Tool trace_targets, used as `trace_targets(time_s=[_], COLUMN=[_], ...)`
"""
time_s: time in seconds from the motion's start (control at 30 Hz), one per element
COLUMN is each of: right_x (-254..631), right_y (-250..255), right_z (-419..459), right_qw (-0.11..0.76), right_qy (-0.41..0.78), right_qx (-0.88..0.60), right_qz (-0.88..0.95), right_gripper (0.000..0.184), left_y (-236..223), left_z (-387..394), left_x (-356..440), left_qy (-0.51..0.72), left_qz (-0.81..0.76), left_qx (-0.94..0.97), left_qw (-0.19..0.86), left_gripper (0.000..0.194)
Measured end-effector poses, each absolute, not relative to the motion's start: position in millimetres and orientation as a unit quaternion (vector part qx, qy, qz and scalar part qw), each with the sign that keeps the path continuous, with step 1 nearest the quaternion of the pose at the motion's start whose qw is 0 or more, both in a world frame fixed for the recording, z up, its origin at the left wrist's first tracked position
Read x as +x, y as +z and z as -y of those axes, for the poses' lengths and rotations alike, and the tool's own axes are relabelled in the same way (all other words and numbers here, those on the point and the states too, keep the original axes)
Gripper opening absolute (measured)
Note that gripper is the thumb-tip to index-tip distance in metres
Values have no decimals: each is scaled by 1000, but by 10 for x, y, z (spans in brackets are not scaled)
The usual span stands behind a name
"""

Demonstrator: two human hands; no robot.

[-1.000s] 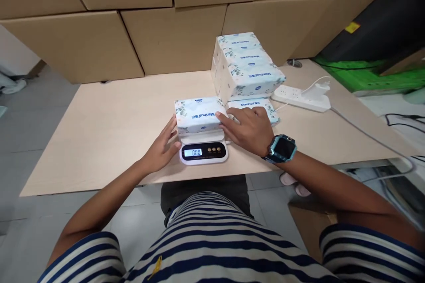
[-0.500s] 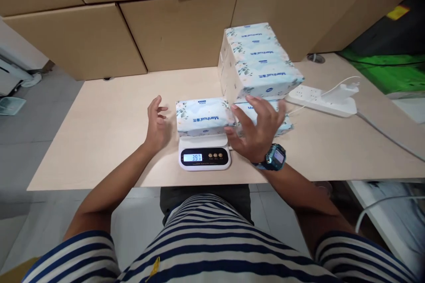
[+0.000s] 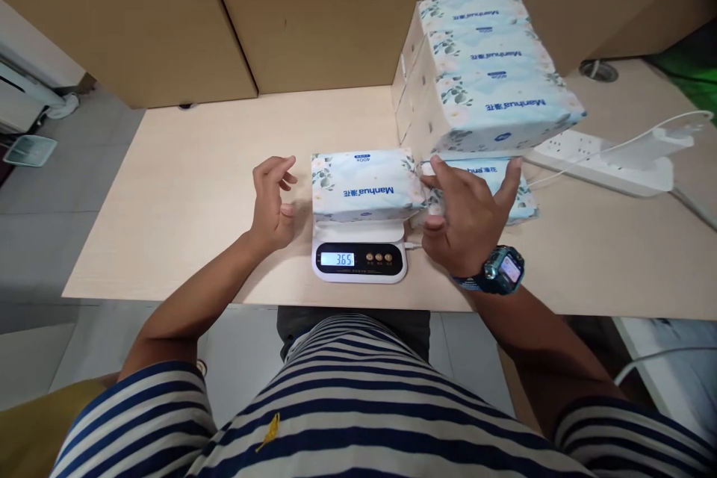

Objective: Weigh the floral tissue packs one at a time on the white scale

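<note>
A pale blue tissue pack (image 3: 364, 185) lies on a small white scale (image 3: 361, 260) whose lit display reads 365. My left hand (image 3: 272, 202) hovers just left of the pack, fingers loosely curled and apart, holding nothing. Right of the pack is my right hand (image 3: 467, 209), with a watch on its wrist; its fingers are spread and rest against another flat tissue pack (image 3: 518, 194) on the table. A stack of several tissue packs (image 3: 482, 82) rises behind that hand.
The light wooden table (image 3: 184, 187) carries a white power strip (image 3: 610, 164) with a charger and cable at the right. Large cardboard boxes (image 3: 224, 22) wall off the back edge. Grey floor lies to the left.
Both hands have come off the pack on the scale and now sit beside it. The display went from 000 through 397 to 365. The view has tilted down and shifted.
</note>
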State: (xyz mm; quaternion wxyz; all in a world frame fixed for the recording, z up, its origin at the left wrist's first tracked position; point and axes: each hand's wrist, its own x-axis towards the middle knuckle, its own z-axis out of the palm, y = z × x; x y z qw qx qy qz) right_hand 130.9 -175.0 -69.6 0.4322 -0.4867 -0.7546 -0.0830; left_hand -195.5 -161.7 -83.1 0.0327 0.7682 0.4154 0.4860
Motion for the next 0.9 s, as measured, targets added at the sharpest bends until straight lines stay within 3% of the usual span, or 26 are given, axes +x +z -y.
trace_targets(time_s=[0.17,0.33,0.53,0.63,0.8,0.9], right_x=[1334,1420,1478,1488,1451,1436], right_y=[-715,-694,-674,-696,-750,-741], right_z=[1699,1671,1712,1709,1680,1686], right_qw=[447,428,319,341,384,403], right_qy=[-124,-126,-62,-56,-114,-98], right_qx=[-463,-466,-494,-470,-451,-426], right_qz=[755,765,806,812,798,804], right_gripper=[92,98,71,68,86,82], left_y=[-814,-688,-660,-669,-664,-676], left_z=[1645,1634,1586,1575,1566,1564], left_x=[-1946,-1947,-1935,-1935,-1952,-1970], left_qy=[518,416,370,364,370,360], left_qz=[-413,-381,-367,-371,-357,-378], left_qx=[749,826,851,852,852,848], left_qw=[25,-20,-66,-65,-99,-92], left_gripper=[64,71,72,73,76,80])
